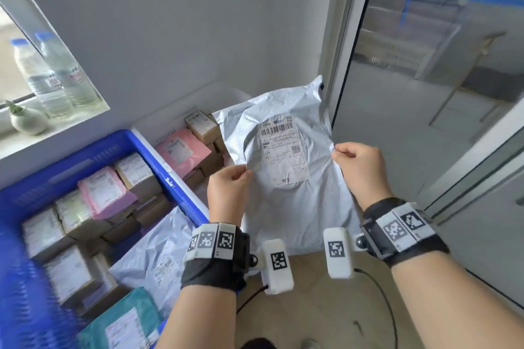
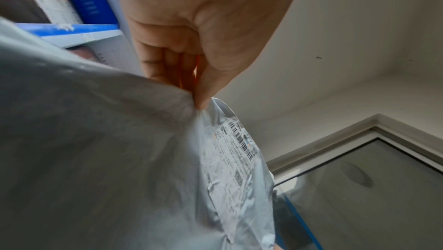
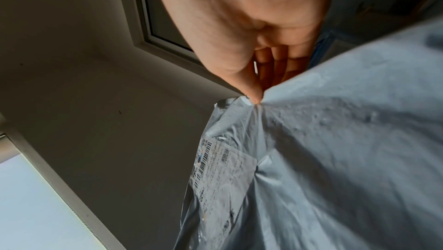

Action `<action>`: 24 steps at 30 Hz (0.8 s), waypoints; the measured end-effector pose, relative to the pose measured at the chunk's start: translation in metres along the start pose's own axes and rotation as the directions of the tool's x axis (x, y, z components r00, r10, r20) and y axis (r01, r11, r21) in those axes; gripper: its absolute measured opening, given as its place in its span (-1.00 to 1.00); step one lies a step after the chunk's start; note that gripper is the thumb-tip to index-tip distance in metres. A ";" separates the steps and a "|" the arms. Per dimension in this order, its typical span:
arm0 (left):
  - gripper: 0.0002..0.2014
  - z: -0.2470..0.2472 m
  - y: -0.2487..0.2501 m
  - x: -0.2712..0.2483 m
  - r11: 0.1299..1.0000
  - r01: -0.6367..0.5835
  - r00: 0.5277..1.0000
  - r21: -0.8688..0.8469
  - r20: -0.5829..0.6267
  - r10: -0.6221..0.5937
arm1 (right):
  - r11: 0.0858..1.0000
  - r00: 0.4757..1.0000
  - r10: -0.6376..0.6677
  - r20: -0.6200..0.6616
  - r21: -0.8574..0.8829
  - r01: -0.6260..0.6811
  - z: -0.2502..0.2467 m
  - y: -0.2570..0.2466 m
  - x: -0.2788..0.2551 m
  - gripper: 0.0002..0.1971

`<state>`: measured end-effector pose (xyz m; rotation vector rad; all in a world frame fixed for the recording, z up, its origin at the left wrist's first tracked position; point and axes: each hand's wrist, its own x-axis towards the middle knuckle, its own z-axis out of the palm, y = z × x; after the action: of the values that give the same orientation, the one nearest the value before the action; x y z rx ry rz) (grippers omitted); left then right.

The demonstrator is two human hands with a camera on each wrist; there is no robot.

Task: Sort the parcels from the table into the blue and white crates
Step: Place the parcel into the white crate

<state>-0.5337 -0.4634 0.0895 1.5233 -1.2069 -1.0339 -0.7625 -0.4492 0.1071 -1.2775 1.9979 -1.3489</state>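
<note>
Head downward; wrists upward, close.

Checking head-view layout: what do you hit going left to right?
water bottles → blue crate → pink mailer in the white crate → left hand → held grey parcel → right hand → glass door

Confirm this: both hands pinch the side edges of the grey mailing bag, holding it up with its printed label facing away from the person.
Wrong on the label. Both the left hand and right hand do pinch the side edges of the grey mailing bag, but its printed label faces toward the person, as the head view shows.
</note>
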 end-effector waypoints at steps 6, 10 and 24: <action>-0.87 0.019 -0.010 0.044 0.987 0.136 0.974 -0.089 -0.172 -0.150 | 1.000 0.989 0.022 0.148 -0.001 -0.022 0.044 0.020 0.063 -0.83; -0.83 0.018 -0.026 0.093 0.974 0.207 0.952 -0.089 -0.213 -0.222 | 1.000 0.972 0.012 0.236 -0.022 -0.007 0.088 0.017 0.110 -0.81; -0.94 0.021 -0.091 0.227 0.873 0.475 0.865 -0.112 -0.125 -0.486 | 0.981 0.860 0.123 0.496 -0.191 -0.031 0.229 0.040 0.227 -0.82</action>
<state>-0.4941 -0.6797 -0.0202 1.8545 -0.6795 -1.2422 -0.7242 -0.7547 0.0028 -1.4312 1.7901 -0.7025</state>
